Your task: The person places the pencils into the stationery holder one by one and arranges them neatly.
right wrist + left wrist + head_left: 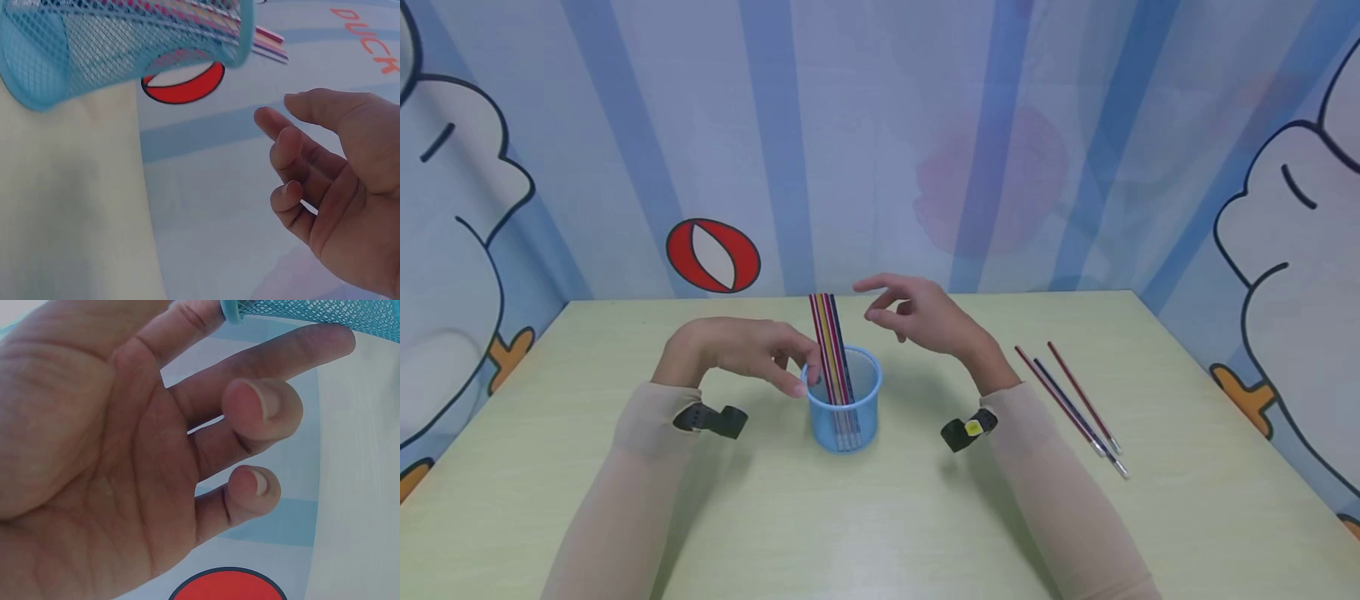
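A light blue mesh pen cup [865,417] stands upright on the table. Several pencils [827,333] in red, yellow and dark blue lean together inside it, their silver ends at the bottom. At the cup's left rim, my left hand [748,350] holds the edge between thumb and index finger. The left wrist view shows another finger [300,350] lying along the outside of the mesh [325,309]. My right hand [925,312] hovers to the right of the pencil tops, fingers loosely bent, with nothing in it. The right wrist view also shows it apart from the cup [112,56].
Three more pencils [1063,392] lie on the table [895,525] to the right, beyond my right forearm, two red and one dark blue. A printed curtain [880,150] with blue stripes hangs behind the table's back edge and along the sides.
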Available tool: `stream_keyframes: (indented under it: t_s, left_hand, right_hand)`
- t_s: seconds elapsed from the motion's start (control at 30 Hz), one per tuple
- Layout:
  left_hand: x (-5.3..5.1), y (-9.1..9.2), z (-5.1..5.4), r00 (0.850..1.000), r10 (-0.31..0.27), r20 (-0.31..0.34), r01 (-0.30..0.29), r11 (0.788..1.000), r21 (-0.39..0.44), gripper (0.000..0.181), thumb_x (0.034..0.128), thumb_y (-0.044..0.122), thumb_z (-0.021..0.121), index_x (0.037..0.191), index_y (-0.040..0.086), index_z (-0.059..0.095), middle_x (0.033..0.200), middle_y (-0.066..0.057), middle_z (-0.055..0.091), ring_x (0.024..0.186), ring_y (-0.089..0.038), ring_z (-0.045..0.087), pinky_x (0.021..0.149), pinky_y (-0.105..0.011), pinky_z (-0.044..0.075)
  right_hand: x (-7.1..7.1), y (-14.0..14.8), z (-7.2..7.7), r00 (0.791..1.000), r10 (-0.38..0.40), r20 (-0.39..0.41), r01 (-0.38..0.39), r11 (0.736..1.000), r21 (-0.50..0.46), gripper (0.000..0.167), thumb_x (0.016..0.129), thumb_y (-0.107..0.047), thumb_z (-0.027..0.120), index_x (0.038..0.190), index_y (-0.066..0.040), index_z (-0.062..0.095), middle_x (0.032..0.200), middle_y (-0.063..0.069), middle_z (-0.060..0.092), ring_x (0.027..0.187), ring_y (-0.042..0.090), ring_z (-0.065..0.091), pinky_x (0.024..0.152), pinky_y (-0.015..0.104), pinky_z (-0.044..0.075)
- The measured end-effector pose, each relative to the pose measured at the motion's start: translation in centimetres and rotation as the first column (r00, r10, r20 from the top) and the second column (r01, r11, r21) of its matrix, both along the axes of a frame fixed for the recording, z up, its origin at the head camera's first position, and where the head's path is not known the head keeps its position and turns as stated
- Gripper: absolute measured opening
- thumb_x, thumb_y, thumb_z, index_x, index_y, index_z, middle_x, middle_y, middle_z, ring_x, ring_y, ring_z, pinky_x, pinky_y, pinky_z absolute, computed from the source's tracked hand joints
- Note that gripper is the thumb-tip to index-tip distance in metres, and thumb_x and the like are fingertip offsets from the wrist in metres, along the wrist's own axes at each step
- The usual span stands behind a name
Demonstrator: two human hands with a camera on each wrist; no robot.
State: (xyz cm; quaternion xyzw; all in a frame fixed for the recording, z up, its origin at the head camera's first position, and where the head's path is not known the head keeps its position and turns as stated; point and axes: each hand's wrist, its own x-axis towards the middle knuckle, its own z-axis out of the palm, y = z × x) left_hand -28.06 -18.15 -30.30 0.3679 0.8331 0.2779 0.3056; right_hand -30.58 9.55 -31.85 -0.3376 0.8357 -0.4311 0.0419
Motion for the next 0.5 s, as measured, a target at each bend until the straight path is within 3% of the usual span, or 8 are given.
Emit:
stream_keyframes:
  t_s: [0.3, 0.5]
  left_hand:
    - [0.1, 0.1, 0.0, 1.0, 0.004, -0.009, -0.004, 1.0, -0.009, 0.016, 0.0921, 0.025, 0.074, 0.101, 0.014, 0.066, 0.104, -0.001, 0.063, 0.101, -0.023, 0.055, 0.084, -0.039, 0.048]
    - [0.2, 0.0, 0.1, 1.0, 0.004, -0.011, -0.004, 1.0, -0.01, 0.016, 0.0919, 0.025, 0.074, 0.101, 0.015, 0.066, 0.104, -0.001, 0.063, 0.1, -0.023, 0.055, 0.083, -0.039, 0.048]
  right_hand:
    - [-1.0, 3.9, 0.9, 0.999, -0.047, 0.024, 0.043, 0.987, 0.155, 0.032, 0.101, -0.017, 0.06, 0.133, -0.023, 0.06, 0.113, 0.005, 0.068, 0.077, 0.027, 0.063, 0.072, 0.04, 0.053]
    - [-1.5, 6.2, 1.1, 0.995, -0.094, 0.042, 0.084, 0.977, 0.194, 0.031, 0.102, -0.018, 0.06, 0.133, -0.022, 0.06, 0.118, 0.009, 0.067, 0.08, 0.027, 0.062, 0.075, 0.041, 0.052]
